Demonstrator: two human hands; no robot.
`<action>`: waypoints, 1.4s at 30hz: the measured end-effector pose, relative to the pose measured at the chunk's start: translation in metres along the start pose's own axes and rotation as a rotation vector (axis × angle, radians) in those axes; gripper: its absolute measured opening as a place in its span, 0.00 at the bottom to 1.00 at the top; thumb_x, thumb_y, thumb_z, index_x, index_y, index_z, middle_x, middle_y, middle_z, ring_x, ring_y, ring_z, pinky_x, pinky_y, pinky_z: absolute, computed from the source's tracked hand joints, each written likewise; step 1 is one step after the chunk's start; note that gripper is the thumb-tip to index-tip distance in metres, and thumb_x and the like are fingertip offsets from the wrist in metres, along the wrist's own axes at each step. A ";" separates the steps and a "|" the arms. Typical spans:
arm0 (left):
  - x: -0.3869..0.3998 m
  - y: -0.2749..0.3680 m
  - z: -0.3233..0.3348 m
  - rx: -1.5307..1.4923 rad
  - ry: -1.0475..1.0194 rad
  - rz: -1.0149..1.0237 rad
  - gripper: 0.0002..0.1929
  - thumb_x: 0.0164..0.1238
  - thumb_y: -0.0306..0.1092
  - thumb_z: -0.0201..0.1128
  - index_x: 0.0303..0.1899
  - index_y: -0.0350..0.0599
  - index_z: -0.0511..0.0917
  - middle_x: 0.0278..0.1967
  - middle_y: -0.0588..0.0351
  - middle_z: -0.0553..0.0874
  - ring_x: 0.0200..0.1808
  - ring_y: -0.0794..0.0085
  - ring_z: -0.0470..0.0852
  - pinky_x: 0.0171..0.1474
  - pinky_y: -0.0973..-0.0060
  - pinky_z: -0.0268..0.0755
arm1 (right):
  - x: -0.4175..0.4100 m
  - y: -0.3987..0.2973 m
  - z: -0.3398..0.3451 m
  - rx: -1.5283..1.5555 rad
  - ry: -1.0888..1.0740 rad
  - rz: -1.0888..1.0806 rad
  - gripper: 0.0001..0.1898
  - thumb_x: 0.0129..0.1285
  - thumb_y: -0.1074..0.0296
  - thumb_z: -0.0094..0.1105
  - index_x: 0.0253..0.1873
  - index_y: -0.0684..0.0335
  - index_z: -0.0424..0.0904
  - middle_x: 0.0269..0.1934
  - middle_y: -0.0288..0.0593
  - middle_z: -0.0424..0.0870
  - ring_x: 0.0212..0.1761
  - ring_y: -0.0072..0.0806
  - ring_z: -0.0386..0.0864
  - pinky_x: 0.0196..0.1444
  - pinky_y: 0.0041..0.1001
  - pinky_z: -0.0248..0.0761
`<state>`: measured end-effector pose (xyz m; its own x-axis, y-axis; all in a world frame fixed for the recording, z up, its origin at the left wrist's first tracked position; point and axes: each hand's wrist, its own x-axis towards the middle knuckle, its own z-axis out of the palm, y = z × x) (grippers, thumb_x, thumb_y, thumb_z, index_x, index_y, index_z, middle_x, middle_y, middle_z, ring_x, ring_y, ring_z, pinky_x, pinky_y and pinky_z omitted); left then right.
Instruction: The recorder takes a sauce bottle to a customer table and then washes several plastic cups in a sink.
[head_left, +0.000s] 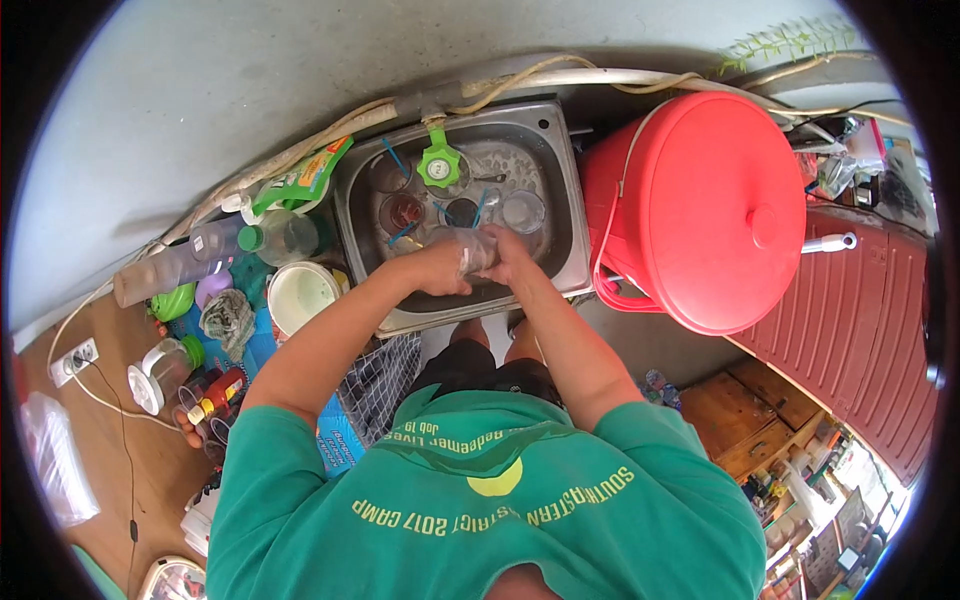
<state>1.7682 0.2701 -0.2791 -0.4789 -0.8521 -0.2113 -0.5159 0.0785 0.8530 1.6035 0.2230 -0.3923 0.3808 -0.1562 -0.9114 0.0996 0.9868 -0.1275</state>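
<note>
Over the near part of a stainless steel sink (566, 225), my left hand (439, 268) and my right hand (511, 256) meet around a clear cup (478, 251). Fingers cover much of it, and it looks tilted sideways. Beyond my hands, the basin holds a glass with reddish liquid (401, 213), a dark glass with a blue straw (388, 174) and another dark glass (460, 213) with blue straws by it. A clear glass (523, 211) stands to the right. A small spoon (491, 178) lies near the tap's green handle (439, 166).
Close on the sink's right stands a large red lidded bucket (720, 217). To the left are a white tub (302, 294), a green-capped plastic bottle (285, 238), a green refill pouch (304, 176) and a crumpled cloth (227, 321). A pipe (555, 76) runs along the wall behind.
</note>
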 end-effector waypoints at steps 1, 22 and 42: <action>-0.004 -0.013 0.006 0.065 -0.090 -0.049 0.25 0.51 0.37 0.73 0.53 0.41 0.79 0.49 0.45 0.85 0.53 0.52 0.82 0.58 0.59 0.72 | -0.001 0.004 0.000 0.003 0.001 0.002 0.16 0.71 0.55 0.49 0.56 0.58 0.75 0.53 0.45 0.80 0.57 0.42 0.78 0.57 0.53 0.72; -0.018 -0.028 -0.022 -0.693 0.143 -0.409 0.20 0.52 0.26 0.72 0.49 0.38 0.83 0.41 0.55 0.88 0.43 0.73 0.84 0.51 0.73 0.75 | -0.022 0.018 0.031 0.089 -0.116 -0.359 0.21 0.69 0.54 0.57 0.62 0.57 0.72 0.55 0.44 0.79 0.55 0.45 0.77 0.54 0.57 0.74; -0.013 0.028 -0.019 0.281 0.679 -0.654 0.29 0.72 0.57 0.53 0.30 0.35 0.85 0.30 0.36 0.86 0.36 0.45 0.87 0.47 0.54 0.77 | -0.099 0.014 0.054 -1.062 -0.106 -0.651 0.42 0.35 0.55 0.80 0.57 0.69 0.75 0.45 0.52 0.85 0.47 0.42 0.84 0.52 0.34 0.76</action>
<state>1.7732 0.2737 -0.2436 0.4259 -0.8806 -0.2076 -0.7260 -0.4696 0.5024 1.6165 0.2498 -0.2830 0.6162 -0.5820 -0.5306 -0.4743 0.2636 -0.8400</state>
